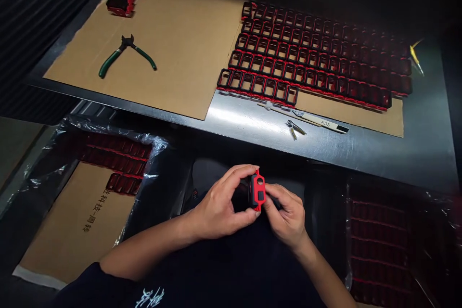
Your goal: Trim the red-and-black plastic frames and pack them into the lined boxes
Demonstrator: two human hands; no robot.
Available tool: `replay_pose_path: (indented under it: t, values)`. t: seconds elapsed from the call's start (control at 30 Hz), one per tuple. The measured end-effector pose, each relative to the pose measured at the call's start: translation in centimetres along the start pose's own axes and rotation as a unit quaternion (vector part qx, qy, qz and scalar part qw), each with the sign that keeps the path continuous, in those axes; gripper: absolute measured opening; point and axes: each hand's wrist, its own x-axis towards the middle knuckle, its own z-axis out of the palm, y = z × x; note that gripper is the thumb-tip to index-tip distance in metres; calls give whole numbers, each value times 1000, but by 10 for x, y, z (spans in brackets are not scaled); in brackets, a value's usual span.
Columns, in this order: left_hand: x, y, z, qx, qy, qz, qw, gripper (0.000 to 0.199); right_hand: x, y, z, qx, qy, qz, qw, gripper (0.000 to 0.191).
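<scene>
Your left hand [220,202] pinched the red-and-black frame [260,191] between thumb and fingers, near the metal table [231,111], while your right hand [287,214] touched its side, whether pinching it I couldn't tell

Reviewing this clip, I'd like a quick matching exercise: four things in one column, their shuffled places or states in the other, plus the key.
Things:
1. Pliers
2. Red-and-black part
3. Pale tool
4. Yellow tool

Places or states:
A. Marked "A55"
B. Beside the right end of the frame rows
C. Spread open on the cardboard
D. Between the left hand's thumb and fingers

Right pairs: 1-C, 2-D, 3-A, 4-B
</scene>
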Motion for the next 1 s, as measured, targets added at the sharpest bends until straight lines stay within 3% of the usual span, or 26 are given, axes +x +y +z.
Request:
replay_pose_path:
  t: [0.13,0.33,0.43,0.5,0.6,0.67,0.8,0.9,1.0]
  values:
    - [-1,-2,-1,26,4,35,999,70,0,-5,-5,27,20,60,998,25]
    - [2,-3,-1,72,2,96,993,64,7,-22,-9,133,-14,167,977,13]
    - [3,-3,-1,85,4,117,990,62,10,-20,-6,117,-20,180,976,25]
    - [2,-4,-1,89,17,124,988,62,9,-13,-4,117,17,208,971,35]
    - [1,-6,-1,92,35,127,987,64,5,1,-5,138,101,255,952,34]
    - [0,-7,-1,91,33,124,988,65,2,5,-6,164,119,263,943,32]
    - [2,-6,0,77,10,116,990,65,1,-4,-6,221,54,244,943,29]
    - [3,-6,0,68,-6,114,991,65,6,-15,-3,207,-9,233,950,30]
    - [2,-7,0,69,-1,110,992,66,9,-14,-1,150,2,225,963,37]
